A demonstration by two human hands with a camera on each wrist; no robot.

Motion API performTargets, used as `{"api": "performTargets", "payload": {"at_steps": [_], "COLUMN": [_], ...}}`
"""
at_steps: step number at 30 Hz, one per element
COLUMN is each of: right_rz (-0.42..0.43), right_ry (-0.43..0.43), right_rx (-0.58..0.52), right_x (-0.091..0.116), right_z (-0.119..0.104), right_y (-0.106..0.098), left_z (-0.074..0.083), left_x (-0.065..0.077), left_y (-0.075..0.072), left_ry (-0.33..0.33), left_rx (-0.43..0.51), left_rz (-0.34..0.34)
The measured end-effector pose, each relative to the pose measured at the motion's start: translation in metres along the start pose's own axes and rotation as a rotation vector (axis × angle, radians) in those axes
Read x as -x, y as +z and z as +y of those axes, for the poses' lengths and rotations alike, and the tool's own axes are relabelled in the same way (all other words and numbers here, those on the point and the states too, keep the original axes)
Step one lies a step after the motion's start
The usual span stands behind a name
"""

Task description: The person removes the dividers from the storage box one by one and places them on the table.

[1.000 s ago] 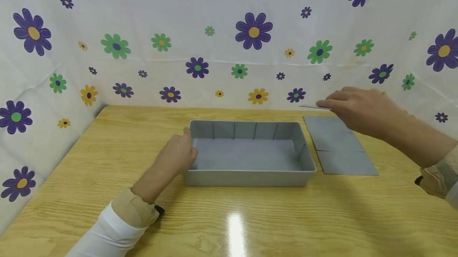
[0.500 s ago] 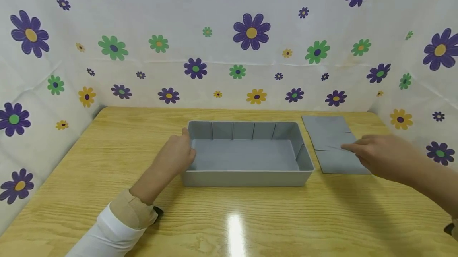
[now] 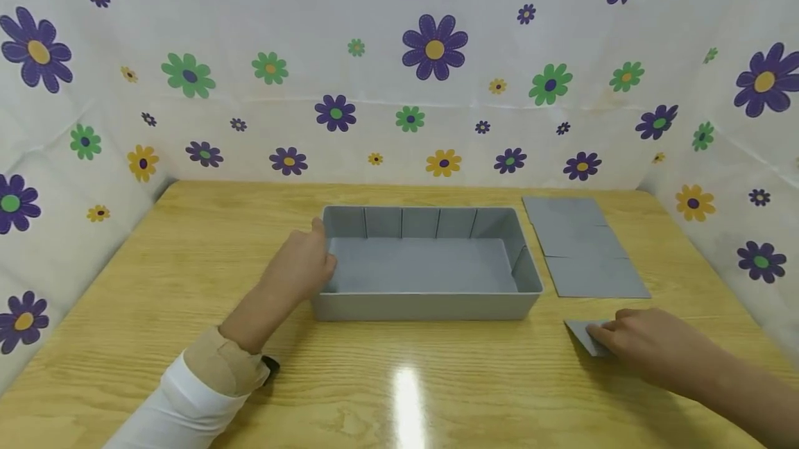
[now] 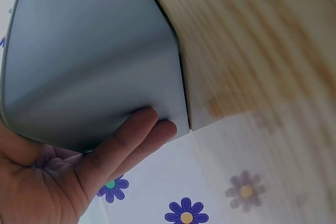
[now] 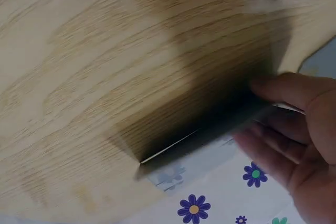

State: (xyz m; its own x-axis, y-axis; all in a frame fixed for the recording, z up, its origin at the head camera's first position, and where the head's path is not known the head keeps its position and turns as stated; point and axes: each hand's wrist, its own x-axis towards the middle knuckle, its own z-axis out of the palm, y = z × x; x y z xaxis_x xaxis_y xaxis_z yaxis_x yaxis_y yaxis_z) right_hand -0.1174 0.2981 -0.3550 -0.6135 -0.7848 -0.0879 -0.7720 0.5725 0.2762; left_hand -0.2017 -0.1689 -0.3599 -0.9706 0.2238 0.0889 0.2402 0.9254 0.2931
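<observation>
A shallow grey rectangular storage box [image 3: 424,307] with thin upright slots in its walls sits mid-table. My left hand [image 3: 296,265] grips its left end wall; in the left wrist view the fingers [image 4: 126,142] lie against the outside of the box [image 4: 89,66]. To the right of the box's front corner, my right hand [image 3: 655,345] pinches a thin grey divider panel [image 3: 587,338]. That panel is tilted, low over the table. The right wrist view has the same panel [image 5: 194,145] blurred and edge-on, its far corner right at the tabletop.
Flat grey panels [image 3: 574,227] lie in a column to the right of the box, edges meeting or overlapping. The wooden table [image 3: 187,255] has a flowered white cloth [image 3: 374,60] hanging behind it and at both sides.
My right hand has brought the panel down and toward me, from above the back of the flat panels to low over the table in front. My left hand keeps its grip on the box.
</observation>
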Motion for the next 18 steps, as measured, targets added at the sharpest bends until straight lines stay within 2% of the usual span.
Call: {"api": "performTargets", "payload": {"at_steps": [5,7,10,13,18], "right_rz": [-0.123,-0.154,-0.166,-0.167,-0.124], "right_ry": [0.111,0.140,0.170,0.190,0.154], "right_rx": [-0.169,-0.244,-0.299,-0.300,-0.224], "right_x": [0.0004,-0.0001,-0.0006,-0.0013,-0.0042], "right_z": [-0.0003,0.0015,0.0029,0.0024,0.0017], "right_y": [0.0016,0.0026,0.0043,0.0058,0.0085], "left_z": [0.0004,0.0006,0.0013,0.0018,0.0018], "left_x": [0.0011,0.0012,0.0006,-0.0001,0.0003], "left_y": [-0.0006,-0.0005,-0.0001,0.0001,-0.0012], "left_ry": [-0.019,-0.018,-0.004,0.012,0.001], "left_rx": [0.007,0.010,0.012,0.008,0.012], "left_rz": [-0.008,-0.003,0.006,0.014,0.001]}}
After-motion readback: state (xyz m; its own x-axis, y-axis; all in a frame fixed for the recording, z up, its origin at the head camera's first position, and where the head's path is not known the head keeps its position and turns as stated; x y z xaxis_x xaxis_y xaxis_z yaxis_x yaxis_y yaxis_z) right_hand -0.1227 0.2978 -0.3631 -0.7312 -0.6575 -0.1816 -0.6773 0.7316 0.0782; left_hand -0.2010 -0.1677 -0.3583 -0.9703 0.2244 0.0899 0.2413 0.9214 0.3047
